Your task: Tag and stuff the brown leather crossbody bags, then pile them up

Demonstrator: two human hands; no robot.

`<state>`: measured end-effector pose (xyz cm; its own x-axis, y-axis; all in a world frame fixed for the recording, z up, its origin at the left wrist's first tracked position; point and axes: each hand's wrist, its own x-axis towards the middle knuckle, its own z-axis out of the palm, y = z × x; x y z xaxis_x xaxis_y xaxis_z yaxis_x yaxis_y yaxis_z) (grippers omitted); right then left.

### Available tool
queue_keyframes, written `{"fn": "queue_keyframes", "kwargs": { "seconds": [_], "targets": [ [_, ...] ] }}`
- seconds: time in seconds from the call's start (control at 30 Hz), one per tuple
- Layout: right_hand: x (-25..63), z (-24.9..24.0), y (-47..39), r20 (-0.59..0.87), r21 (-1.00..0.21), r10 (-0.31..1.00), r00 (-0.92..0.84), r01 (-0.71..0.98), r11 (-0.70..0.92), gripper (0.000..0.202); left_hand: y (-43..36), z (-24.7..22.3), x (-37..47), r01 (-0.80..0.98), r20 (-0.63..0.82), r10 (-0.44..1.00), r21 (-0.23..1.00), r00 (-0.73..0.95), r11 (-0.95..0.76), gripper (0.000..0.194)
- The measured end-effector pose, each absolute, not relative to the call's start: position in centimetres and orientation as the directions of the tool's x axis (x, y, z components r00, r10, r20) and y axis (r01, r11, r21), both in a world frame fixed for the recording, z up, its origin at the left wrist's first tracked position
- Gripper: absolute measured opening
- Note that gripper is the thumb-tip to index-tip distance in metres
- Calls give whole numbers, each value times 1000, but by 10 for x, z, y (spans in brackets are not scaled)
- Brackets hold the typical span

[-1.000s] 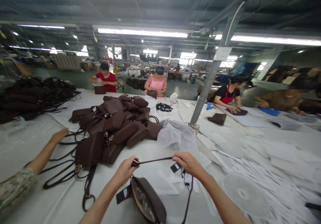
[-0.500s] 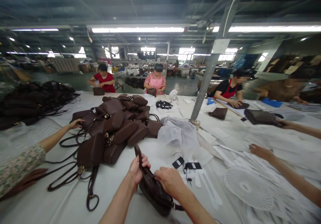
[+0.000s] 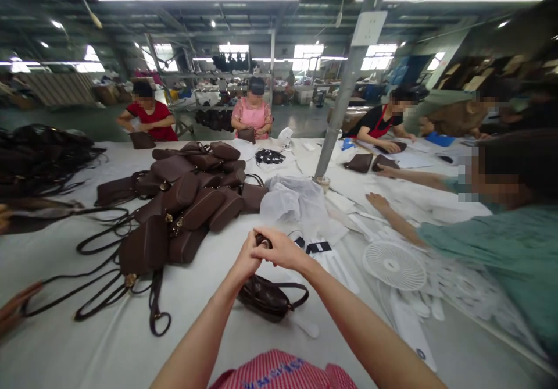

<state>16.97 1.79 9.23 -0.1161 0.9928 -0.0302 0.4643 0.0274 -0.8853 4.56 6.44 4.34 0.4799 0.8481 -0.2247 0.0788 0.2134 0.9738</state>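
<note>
A small dark brown handbag (image 3: 264,300) lies tilted on the white table in front of me, its looped strap (image 3: 300,296) curving out at the right end. My left hand (image 3: 249,256) is closed around the bag's far end. Right beside it, my right hand (image 3: 279,249) is closed on the same end, the fingers of both hands meeting. A bit of brown leather shows between them; the exact grip is partly hidden. Just beyond my right hand lie black tags (image 3: 319,247). To the left rises a pile of brown handbags (image 3: 203,209) with long straps and gold-coloured fittings.
Crumpled white wrapping (image 3: 290,203) lies beside the pile. A metal post (image 3: 340,104) stands up from the table. A white fan grille (image 3: 394,266) is at right, near a co-worker in a green top (image 3: 492,255) reaching in. Another person's hand (image 3: 21,304) is at far left.
My right hand has moved to the bag's far end, against my left. My view has tilted down. The co-worker at right has lowered a bag beside another; the left co-worker's hand has left the pile.
</note>
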Motion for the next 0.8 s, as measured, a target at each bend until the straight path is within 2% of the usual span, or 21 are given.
{"fn": "queue_keyframes", "kwargs": {
  "seconds": [0.07, 0.13, 0.23, 0.3, 0.37, 0.5, 0.57, 0.6, 0.67, 0.7, 0.77, 0.8],
  "targets": [
    [172, 95, 27, -61, -942, 989, -132, 336, -13, 44, 65, 48, 50, 96, -123, 876, 991, 466, 88, 31],
    [178, 94, 34, -98, -971, 986, -132, 231, -65, 32, 64, 52, 50, 120, -101, 880, 992, 463, 50, 31],
    [188, 91, 41, -156, -977, 979, -131, 164, -134, 17, 60, 55, 47, 87, -202, 817, 979, 540, 184, 23],
    [193, 90, 45, -181, -976, 971, -156, 150, -158, 11, 56, 57, 42, 11, -203, 775, 969, 598, 245, 20],
    [194, 92, 47, -181, -977, 967, -182, 144, -155, 11, 54, 57, 34, -12, -174, 727, 970, 664, 244, 24],
    [204, 90, 47, -142, -988, 967, -212, 96, -124, 20, 53, 51, 9, 179, -284, 518, 953, 807, 243, 21],
    [217, 75, 39, -157, -987, 964, -216, 76, -144, 29, 52, 43, -3, 178, -320, 503, 934, 803, 310, 23],
    [225, 62, 31, -211, -974, 960, -183, 124, -190, 31, 52, 39, -8, 132, -326, 537, 920, 778, 368, 26],
    [238, 26, 5, -388, -878, 922, -23, 314, -362, 31, 52, 31, -16, -22, -335, 639, 875, 692, 484, 29],
    [240, 6, -13, -494, -741, 863, 110, 467, -483, 28, 53, 28, -18, -105, -344, 687, 847, 640, 521, 31],
    [237, -35, -53, -582, -591, 783, 220, 547, -593, 26, 56, 23, -22, -237, -356, 754, 800, 553, 551, 34],
    [231, -54, -74, -595, -548, 761, 258, 562, -619, 33, 57, 21, -23, -273, -361, 769, 786, 528, 555, 36]
  ]
}}
